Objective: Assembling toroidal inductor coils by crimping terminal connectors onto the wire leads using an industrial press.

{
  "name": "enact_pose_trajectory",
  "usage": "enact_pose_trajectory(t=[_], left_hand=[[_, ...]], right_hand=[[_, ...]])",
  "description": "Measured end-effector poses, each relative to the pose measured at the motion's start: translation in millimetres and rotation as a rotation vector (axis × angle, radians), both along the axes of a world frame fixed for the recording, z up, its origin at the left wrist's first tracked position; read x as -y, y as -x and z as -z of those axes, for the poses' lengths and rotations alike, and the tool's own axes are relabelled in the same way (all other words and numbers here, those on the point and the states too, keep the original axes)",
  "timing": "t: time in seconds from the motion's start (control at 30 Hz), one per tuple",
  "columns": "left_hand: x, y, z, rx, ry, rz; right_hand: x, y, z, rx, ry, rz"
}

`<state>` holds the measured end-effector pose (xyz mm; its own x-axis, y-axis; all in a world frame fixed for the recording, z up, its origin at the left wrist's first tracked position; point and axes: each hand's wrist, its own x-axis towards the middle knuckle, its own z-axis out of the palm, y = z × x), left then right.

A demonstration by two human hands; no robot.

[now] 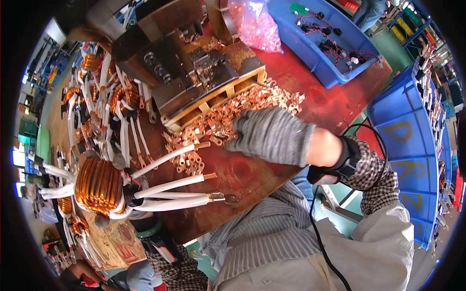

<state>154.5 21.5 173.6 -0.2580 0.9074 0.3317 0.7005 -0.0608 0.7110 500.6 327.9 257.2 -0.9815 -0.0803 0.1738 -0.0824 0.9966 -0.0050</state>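
A ring-shaped copper-wound coil point(99, 186) with thick white leads stands over the table's left part. My left hand point(119, 161) is mostly hidden behind it; grey gloved fingertips show at its edge, closed around it. Two white leads point(170, 189) end in bare copper strands, and another carries a metal lug point(231, 199); all point right. In a grey striped glove, my right hand point(274, 136) reaches over a heap of copper lugs point(252, 102). Its fingers are curled at the heap's near edge, and what they hold is hidden.
A dark metal press point(194, 68) rests on a wooden base behind the lugs. Several coils point(121, 97) crowd the left. A blue tray point(310, 43) with small wired parts and a pink plastic bag point(257, 26) stand behind. A large blue bin point(407, 155) is at right.
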Motion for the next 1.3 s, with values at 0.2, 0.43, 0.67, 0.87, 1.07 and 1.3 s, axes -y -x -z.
enact_pose_trajectory(t=[0.2,0.43,0.67,0.87,1.07,1.3], left_hand=[[-7.4,9.8,-5.4,-0.228,0.075,0.066],[-88.8,-84.1,-56.6,1.164,-0.423,-0.022],[-62.0,-45.7,-10.5,1.633,-0.734,0.786],[-63.1,-41.5,-9.4,1.524,-0.788,0.802],[-62.3,-57.5,-25.8,1.569,-0.711,0.731],[-94.5,-106.0,-52.1,1.317,-0.775,0.5]], right_hand=[[-12.6,11.1,7.3,-0.272,0.695,-0.042],[-24.2,15.2,-20.3,-0.062,1.708,0.213],[-11.6,22.3,-21.7,-0.102,1.678,0.111],[-11.3,24.0,-21.8,-0.121,1.701,0.015],[-11.9,26.9,-26.3,-0.125,1.625,-0.01],[-15.8,29.8,-19.0,-0.029,2.187,0.02]])
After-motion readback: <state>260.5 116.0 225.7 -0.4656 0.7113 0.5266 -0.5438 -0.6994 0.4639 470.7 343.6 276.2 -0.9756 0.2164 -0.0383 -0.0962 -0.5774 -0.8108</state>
